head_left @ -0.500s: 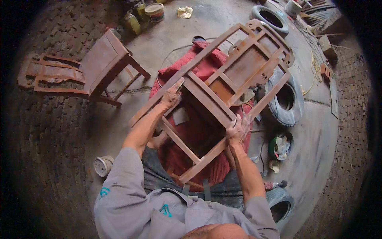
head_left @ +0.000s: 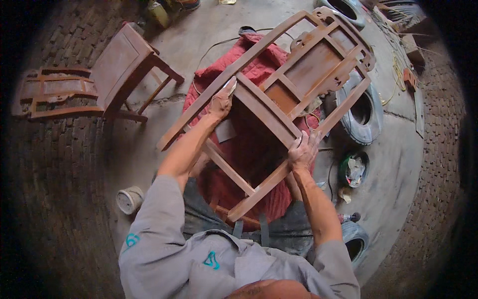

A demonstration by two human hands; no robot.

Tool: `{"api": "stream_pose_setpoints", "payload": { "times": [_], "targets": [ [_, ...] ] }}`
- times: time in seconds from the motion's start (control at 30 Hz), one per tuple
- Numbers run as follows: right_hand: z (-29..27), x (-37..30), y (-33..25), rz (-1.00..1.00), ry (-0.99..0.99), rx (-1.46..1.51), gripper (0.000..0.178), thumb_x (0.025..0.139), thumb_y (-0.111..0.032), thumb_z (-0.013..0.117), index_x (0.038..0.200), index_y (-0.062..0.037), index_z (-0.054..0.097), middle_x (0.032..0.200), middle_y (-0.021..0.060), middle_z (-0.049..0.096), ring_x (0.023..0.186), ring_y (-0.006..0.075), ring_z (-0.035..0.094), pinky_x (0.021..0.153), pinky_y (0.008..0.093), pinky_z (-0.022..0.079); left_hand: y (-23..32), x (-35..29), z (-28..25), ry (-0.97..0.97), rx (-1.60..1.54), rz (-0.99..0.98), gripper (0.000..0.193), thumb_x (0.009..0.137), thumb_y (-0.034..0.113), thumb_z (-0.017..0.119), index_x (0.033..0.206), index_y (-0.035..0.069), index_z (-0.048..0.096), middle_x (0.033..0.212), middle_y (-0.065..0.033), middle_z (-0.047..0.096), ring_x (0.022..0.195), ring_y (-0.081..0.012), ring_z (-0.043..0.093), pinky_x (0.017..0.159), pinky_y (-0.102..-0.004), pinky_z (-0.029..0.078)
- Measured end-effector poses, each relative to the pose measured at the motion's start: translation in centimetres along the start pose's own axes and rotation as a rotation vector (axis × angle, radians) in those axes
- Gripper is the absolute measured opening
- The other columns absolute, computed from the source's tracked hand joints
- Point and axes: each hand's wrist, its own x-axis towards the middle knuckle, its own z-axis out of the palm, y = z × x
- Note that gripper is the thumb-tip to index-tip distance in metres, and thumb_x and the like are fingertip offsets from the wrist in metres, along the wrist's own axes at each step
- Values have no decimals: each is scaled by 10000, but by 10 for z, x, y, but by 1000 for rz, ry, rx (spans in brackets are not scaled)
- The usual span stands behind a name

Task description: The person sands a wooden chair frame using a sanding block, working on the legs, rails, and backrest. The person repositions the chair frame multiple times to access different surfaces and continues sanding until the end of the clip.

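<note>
An unpainted reddish-brown wooden chair frame point(head_left: 266, 115) lies tilted across my lap, its carved back point(head_left: 311, 67) pointing to the far right. My left hand point(head_left: 221, 102) is closed around the long left rail, where a crosspiece joins it. A pale patch shows at its fingertips, too small to name. My right hand point(head_left: 303, 150) grips the right-hand rail at the other end of that crosspiece, fingers over the wood. Beneath the frame spreads a red quilted cloth point(head_left: 211, 74). Through the frame's opening a small light-grey square sheet point(head_left: 225, 130) shows on the cloth.
A second wooden chair point(head_left: 119, 70) lies tipped back at left. Tyres point(head_left: 343, 117) lie on the right, beside a round container of scraps point(head_left: 355, 169) and a power tool point(head_left: 351, 217). A white bucket point(head_left: 130, 200) stands near my left elbow. A cord point(head_left: 214, 57) crosses the concrete.
The view has shifted, so the chair frame, hands and floor objects sit slightly higher in the picture. Both hands stay on the same rails, with little visible movement against the frame.
</note>
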Motion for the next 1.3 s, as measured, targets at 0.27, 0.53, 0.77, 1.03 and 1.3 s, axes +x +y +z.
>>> {"api": "stream_pose_setpoints", "payload": {
  "times": [0.27, 0.53, 0.77, 1.03, 1.3],
  "targets": [
    [2, -12, 0, 21, -38, -40, 337, 911, -212, 539, 1195, -43, 604, 1389, 209, 487, 1424, 451, 311, 1039, 616, 386, 9, -13, -9, -4, 177, 35, 637, 875, 35, 560, 1471, 233, 455, 1162, -227, 655, 1023, -428, 642, 911, -480, 506],
    [5, -11, 4, -8, -20, -17, 343, 908, -213, 541, 1202, -47, 598, 1417, 193, 475, 1428, 451, 299, 1057, 583, 392, 10, -55, -30, 141, 157, 201, 603, 894, 63, 510, 1472, 224, 450, 1220, -234, 636, 1139, -398, 616, 977, -468, 478],
    [7, -7, -18, -19, -35, 24, 352, 902, -217, 550, 1210, -54, 599, 1409, 185, 484, 1426, 450, 301, 1053, 592, 392, -27, -57, -2, 83, 198, 24, 581, 857, 81, 481, 1433, 146, 509, 1159, -229, 660, 1045, -426, 622, 905, -493, 496],
    [10, -9, 13, 2, -1, -75, 340, 891, -221, 554, 1187, -63, 616, 1377, 198, 509, 1417, 448, 321, 1044, 593, 406, 26, -14, 5, -81, 258, -175, 444, 847, 135, 450, 1252, 80, 622, 937, -270, 656, 836, -435, 647, 718, -523, 525],
    [7, -5, 0, 12, 6, -34, 376, 882, -197, 549, 1222, -44, 602, 1363, 210, 523, 1392, 458, 360, 1059, 575, 407, 20, -25, 5, -36, 325, -9, 510, 796, 83, 484, 1282, 133, 628, 867, -226, 646, 812, -414, 620, 714, -510, 495]
  ]
}}
